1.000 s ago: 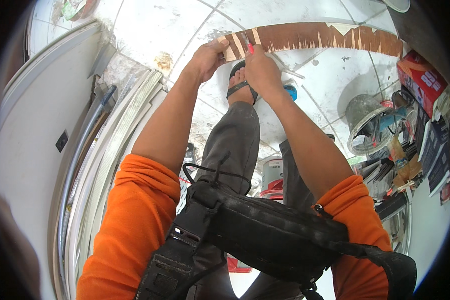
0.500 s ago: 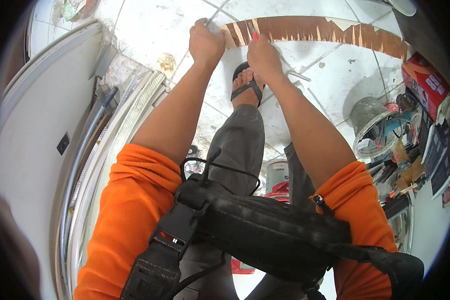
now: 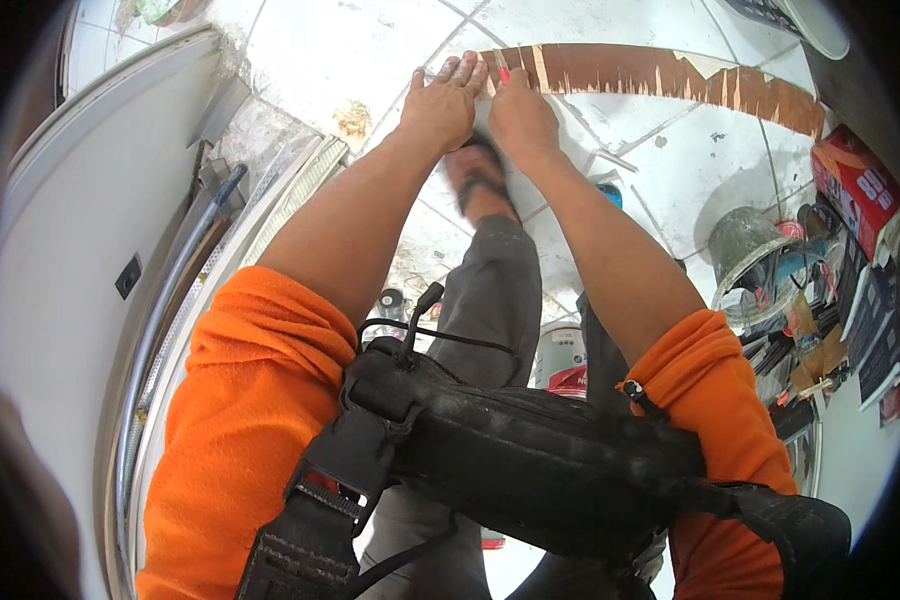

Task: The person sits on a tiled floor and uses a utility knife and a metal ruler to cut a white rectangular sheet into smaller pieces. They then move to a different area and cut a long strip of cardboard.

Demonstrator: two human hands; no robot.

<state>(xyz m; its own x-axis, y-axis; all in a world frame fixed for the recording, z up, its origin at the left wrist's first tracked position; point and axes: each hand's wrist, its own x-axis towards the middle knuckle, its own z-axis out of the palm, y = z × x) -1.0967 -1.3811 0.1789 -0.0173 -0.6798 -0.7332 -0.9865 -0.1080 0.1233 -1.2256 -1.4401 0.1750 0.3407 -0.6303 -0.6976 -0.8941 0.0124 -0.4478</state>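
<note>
A long brown wood strip (image 3: 610,68) with a splintered, jagged lower edge lies across the white tiled floor at the top of the view. Laid flat with its fingers spread, my left hand (image 3: 440,110) is at the strip's left end. My right hand (image 3: 523,120) is closed close beside it, around a slim tool with a red part (image 3: 502,70) showing above the fingers. The rest of that tool is hidden, so its kind cannot be told. Just below the hands is my sandalled foot (image 3: 480,175), blurred.
At left, a large white panel (image 3: 80,270), a metal pipe (image 3: 185,260) and long strips lean together. To the right are a dirty bucket (image 3: 745,245) full of tools, a red box (image 3: 858,185) and clutter. A black bag (image 3: 540,460) hangs at my waist; a paint can (image 3: 560,355) stands below.
My left hand has gone from closed to spread flat, moving right and down toward the strip's end. My foot has shifted back slightly. A blue item now shows beside my right forearm.
</note>
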